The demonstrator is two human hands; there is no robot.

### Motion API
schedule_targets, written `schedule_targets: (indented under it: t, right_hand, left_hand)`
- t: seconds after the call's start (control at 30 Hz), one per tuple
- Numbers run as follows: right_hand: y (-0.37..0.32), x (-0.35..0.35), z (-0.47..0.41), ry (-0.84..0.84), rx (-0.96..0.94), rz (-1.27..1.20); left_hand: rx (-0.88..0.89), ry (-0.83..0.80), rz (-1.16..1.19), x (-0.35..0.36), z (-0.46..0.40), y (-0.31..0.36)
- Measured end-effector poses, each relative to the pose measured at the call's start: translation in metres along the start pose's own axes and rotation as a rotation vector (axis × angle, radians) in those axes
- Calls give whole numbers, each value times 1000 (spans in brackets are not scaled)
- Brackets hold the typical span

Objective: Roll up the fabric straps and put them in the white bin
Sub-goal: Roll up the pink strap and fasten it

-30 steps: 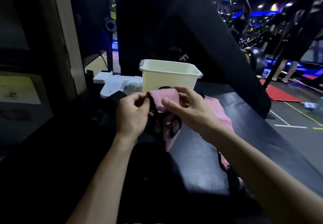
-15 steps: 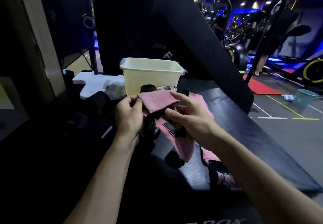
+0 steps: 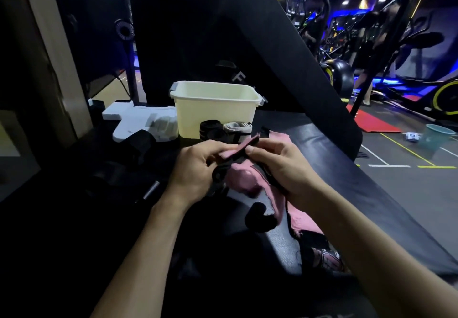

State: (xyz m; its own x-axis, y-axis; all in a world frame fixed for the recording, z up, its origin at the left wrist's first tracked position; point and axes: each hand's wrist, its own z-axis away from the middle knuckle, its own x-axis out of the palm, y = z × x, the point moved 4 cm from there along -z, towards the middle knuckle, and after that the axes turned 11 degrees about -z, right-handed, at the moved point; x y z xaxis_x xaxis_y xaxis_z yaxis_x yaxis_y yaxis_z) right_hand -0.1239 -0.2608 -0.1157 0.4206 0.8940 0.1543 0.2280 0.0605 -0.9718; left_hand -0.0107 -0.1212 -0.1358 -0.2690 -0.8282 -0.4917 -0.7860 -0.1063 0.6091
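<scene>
A pink fabric strap point(image 3: 244, 181) with black trim hangs between my hands above the dark padded bench. My left hand point(image 3: 195, 169) and my right hand point(image 3: 277, 166) both pinch its folded top end, fingers curled around it. Its lower part drops to the bench and ends in a black loop. A second pink strap point(image 3: 303, 218) lies on the bench under my right forearm. The white bin point(image 3: 215, 111) stands just beyond my hands. In front of the bin sit a rolled black strap point(image 3: 210, 130) and a rolled grey strap point(image 3: 236, 128).
A white flat object point(image 3: 138, 121) lies left of the bin. A large black slanted pad point(image 3: 223, 32) rises behind it. The bench edge point(image 3: 371, 193) falls away on the right to a gym floor with machines, a red mat and a teal bucket point(image 3: 437, 136).
The strap's top end has gone from a flat spread flap to a narrow fold pinched between both hands. My hands have come lower and closer together.
</scene>
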Motion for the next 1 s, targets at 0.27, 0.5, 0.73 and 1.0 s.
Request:
schedule_targets:
  t: [0.27, 0.5, 0.73, 1.0]
  right_hand:
    - [13, 1, 15, -31, 71, 154]
    - [27, -4, 14, -75, 57, 745]
    - [6, 42, 16, -172, -305, 547]
    - [-19, 15, -15, 257, -413, 255]
  left_hand:
    - [-461, 467, 86, -41, 0, -22]
    - [-681, 656, 567, -64, 4, -31]
    - [-601, -106, 865, -25, -2, 22]
    - [-231, -178, 775, -14, -10, 38]
